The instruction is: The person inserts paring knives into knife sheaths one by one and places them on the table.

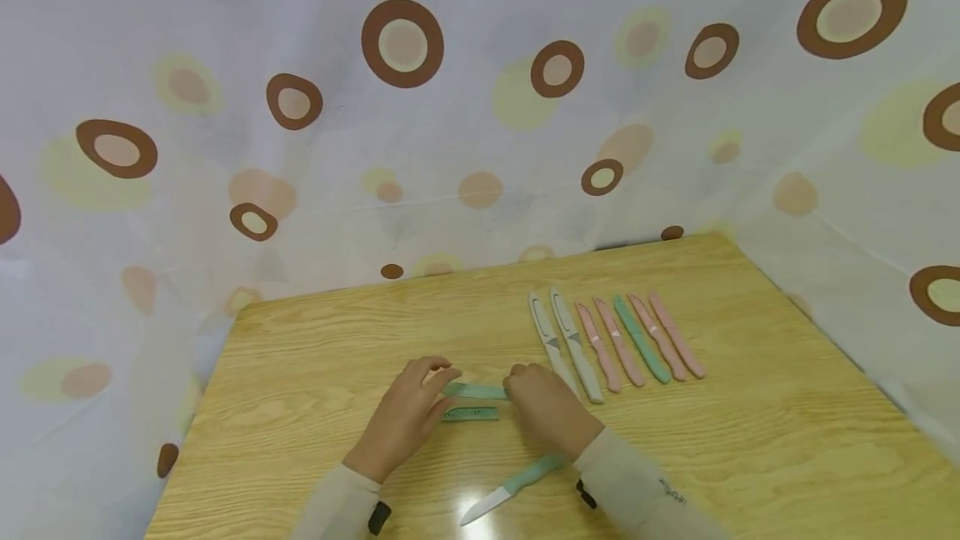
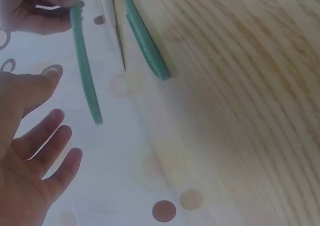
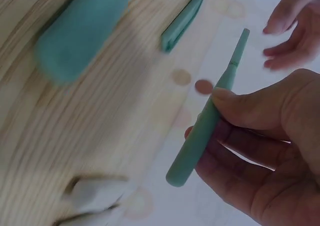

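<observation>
My right hand [image 1: 551, 407] grips the handle of a green sheathed knife [image 3: 199, 136], thumb on one side and fingers curled on the other. Its covered blade [image 1: 480, 391] points left toward my left hand [image 1: 405, 415]. That hand's fingers are spread and hold nothing; in the left wrist view they stand apart from the knife's tip. On the table just below lies an empty green sheath [image 1: 480, 413], also seen in the left wrist view [image 2: 147, 43]. Nearer me rests a bare knife [image 1: 534, 473] with a green handle and white blade, its handle end close to my right sleeve.
Right of my hands, a row of sheathed knives lies side by side on the wooden table [image 1: 772, 423]: two white [image 1: 576, 348], several pink [image 1: 600, 350] and one green [image 1: 643, 342]. A white curtain [image 1: 480, 123] with brown ring patterns hangs behind and beside the table.
</observation>
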